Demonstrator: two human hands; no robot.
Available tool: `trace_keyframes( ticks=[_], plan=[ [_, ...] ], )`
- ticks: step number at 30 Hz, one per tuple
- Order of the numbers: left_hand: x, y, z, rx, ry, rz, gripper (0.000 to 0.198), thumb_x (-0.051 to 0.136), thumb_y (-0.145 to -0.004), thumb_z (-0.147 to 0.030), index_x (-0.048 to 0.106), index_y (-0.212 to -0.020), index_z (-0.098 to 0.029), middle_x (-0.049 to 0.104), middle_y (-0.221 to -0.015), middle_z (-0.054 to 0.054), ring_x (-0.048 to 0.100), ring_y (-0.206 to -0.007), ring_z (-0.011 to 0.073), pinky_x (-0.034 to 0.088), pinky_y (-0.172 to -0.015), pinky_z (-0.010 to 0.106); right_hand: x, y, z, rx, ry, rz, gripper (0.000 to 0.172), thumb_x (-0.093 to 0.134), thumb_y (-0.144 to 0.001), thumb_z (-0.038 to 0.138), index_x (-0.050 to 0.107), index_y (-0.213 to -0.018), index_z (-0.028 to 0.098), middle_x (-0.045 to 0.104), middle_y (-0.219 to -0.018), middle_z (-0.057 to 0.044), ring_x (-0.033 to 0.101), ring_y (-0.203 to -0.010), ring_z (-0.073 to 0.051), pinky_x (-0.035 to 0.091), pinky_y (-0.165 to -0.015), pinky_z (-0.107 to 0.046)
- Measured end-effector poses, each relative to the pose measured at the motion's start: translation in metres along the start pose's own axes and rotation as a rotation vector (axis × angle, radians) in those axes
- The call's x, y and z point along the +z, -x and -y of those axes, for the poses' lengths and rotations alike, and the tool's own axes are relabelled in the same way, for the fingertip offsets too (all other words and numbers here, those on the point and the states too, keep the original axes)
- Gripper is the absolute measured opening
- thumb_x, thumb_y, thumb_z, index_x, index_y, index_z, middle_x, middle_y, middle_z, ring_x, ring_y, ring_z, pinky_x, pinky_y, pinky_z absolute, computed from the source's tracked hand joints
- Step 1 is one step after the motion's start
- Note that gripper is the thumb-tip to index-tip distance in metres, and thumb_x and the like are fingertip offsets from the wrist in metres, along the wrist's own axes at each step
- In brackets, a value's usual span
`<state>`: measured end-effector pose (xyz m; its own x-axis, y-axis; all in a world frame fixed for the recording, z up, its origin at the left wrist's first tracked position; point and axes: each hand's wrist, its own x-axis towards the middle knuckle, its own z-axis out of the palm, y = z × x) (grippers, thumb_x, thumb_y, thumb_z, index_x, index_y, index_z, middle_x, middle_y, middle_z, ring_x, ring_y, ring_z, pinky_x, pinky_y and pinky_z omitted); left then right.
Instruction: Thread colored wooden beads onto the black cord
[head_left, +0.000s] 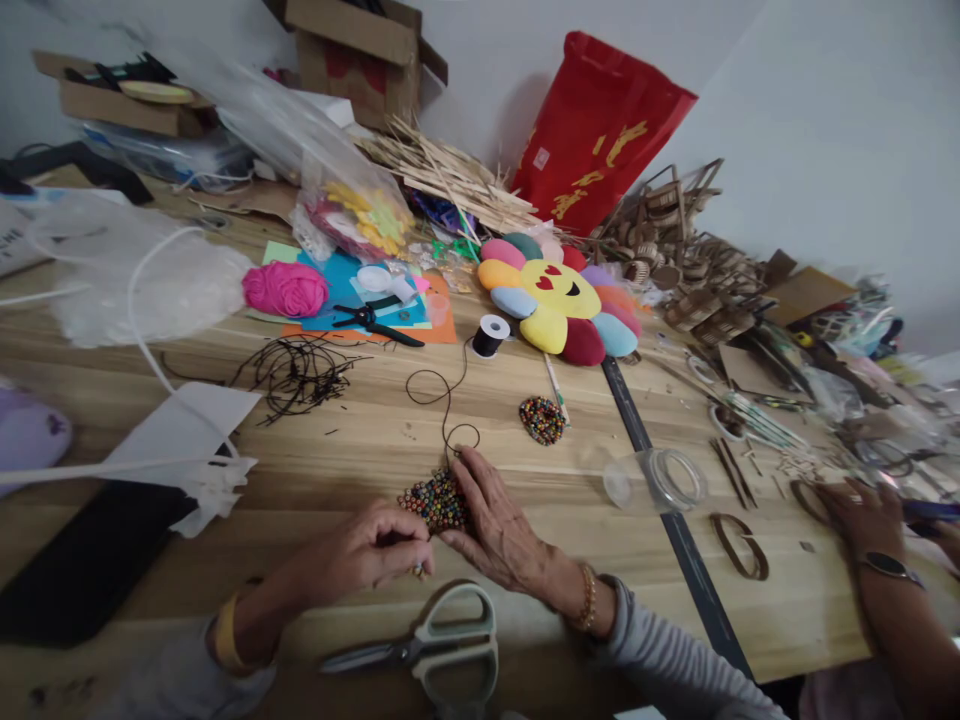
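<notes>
Left hand (375,548): fingers curled, tips pinched on what looks like a small bead (417,572). Bead pile (436,500) lies just up-right of it, between both hands. Right hand (499,520): flat, palm down, gripping nothing, fingers against the pile's right edge. Black cord (444,400) runs from the pile to the spool (490,335). Scissors (442,640) at the near edge. Wooden tabletop (375,430), cluttered craft room, co-worker's hand (862,515) far right.

The right hand (499,522) lay flat on a beaded piece (433,500); the left hand (371,550) curled just beside it.
</notes>
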<state>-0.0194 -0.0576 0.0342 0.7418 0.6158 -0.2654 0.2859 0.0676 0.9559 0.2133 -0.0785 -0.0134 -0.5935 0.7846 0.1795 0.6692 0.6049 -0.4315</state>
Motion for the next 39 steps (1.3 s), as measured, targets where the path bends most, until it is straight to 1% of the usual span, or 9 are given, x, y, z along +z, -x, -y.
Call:
trace_keyframes(
  ticks=[2,6,14,20,23,27,29,35,39],
  plan=[
    [-0.006,0.001,-0.001,0.019,0.051,-0.020,0.040,0.051,-0.087,-0.045,0.071,-0.075,-0.013,0.045,-0.054,-0.004,0.039,-0.046,0.0079,0.028,-0.044,0.019,0.001,-0.005,0.001,-0.024,0.009,0.013,0.081,0.043,-0.098,0.050,0.000,-0.155,0.012,0.015,-0.157,-0.025,0.011,-0.149,-0.034,0.030,-0.115,-0.058],
    [-0.013,0.006,-0.002,0.022,0.091,-0.030,0.041,0.052,-0.086,-0.047,0.070,-0.075,-0.012,0.040,-0.049,-0.005,0.034,-0.043,0.0068,0.025,-0.042,0.018,0.002,-0.015,0.004,-0.083,0.026,0.028,0.089,0.044,-0.095,0.058,0.001,-0.154,0.007,0.014,-0.157,-0.027,0.008,-0.149,-0.035,0.028,-0.116,-0.057],
    [-0.018,0.011,-0.002,0.025,0.108,-0.077,0.039,0.052,-0.087,-0.044,0.072,-0.074,-0.013,0.037,-0.046,-0.006,0.032,-0.041,0.0062,0.023,-0.041,0.018,0.015,-0.035,0.011,-0.111,0.014,0.031,0.098,0.052,-0.091,0.058,-0.002,-0.154,0.005,0.015,-0.156,-0.030,0.006,-0.149,-0.036,0.027,-0.116,-0.058],
    [-0.022,0.012,-0.002,0.000,0.052,-0.063,0.037,0.051,-0.087,-0.041,0.071,-0.076,-0.012,0.042,-0.051,-0.005,0.036,-0.043,0.0066,0.027,-0.043,0.018,0.023,-0.046,0.017,-0.104,-0.007,0.024,0.088,0.053,-0.092,0.053,0.010,-0.152,0.004,0.014,-0.156,-0.031,0.004,-0.149,-0.037,0.024,-0.117,-0.058],
    [-0.020,0.012,-0.006,-0.013,0.045,-0.093,0.037,0.051,-0.085,-0.041,0.071,-0.074,-0.012,0.040,-0.051,-0.005,0.037,-0.044,0.0074,0.027,-0.043,0.018,0.026,-0.052,0.021,-0.081,-0.021,0.018,0.081,0.054,-0.091,0.050,0.018,-0.149,0.006,0.015,-0.155,-0.030,0.006,-0.148,-0.037,0.023,-0.116,-0.059],
    [-0.017,0.012,-0.010,-0.037,0.046,-0.113,0.036,0.052,-0.082,-0.041,0.070,-0.071,-0.012,0.041,-0.050,-0.005,0.037,-0.044,0.0080,0.027,-0.043,0.019,0.029,-0.059,0.024,-0.069,-0.012,0.032,0.076,0.061,-0.087,0.044,0.030,-0.142,0.002,0.016,-0.153,-0.033,0.007,-0.147,-0.039,0.021,-0.117,-0.058],
    [-0.016,0.012,-0.009,-0.033,0.052,-0.119,0.036,0.052,-0.082,-0.041,0.071,-0.072,-0.012,0.040,-0.049,-0.005,0.037,-0.044,0.0080,0.027,-0.043,0.019,0.030,-0.062,0.025,-0.067,-0.008,0.044,0.074,0.063,-0.085,0.042,0.033,-0.140,0.002,0.017,-0.153,-0.033,0.007,-0.147,-0.040,0.020,-0.117,-0.058],
    [-0.016,0.008,-0.008,-0.026,0.056,-0.112,0.035,0.051,-0.083,-0.039,0.071,-0.072,-0.012,0.039,-0.047,-0.006,0.035,-0.043,0.0077,0.026,-0.043,0.018,0.028,-0.066,0.026,-0.064,-0.034,0.067,0.074,0.062,-0.085,0.043,0.032,-0.140,0.004,0.016,-0.153,-0.032,0.007,-0.147,-0.039,0.022,-0.116,-0.059],
    [-0.013,0.005,-0.011,-0.009,0.080,-0.081,0.035,0.052,-0.082,-0.040,0.070,-0.071,-0.012,0.037,-0.044,-0.007,0.032,-0.041,0.0070,0.024,-0.042,0.019,0.025,-0.064,0.024,-0.071,-0.074,0.062,0.077,0.060,-0.086,0.041,0.024,-0.144,0.005,0.016,-0.154,-0.030,0.008,-0.148,-0.037,0.023,-0.116,-0.058]
  ],
)
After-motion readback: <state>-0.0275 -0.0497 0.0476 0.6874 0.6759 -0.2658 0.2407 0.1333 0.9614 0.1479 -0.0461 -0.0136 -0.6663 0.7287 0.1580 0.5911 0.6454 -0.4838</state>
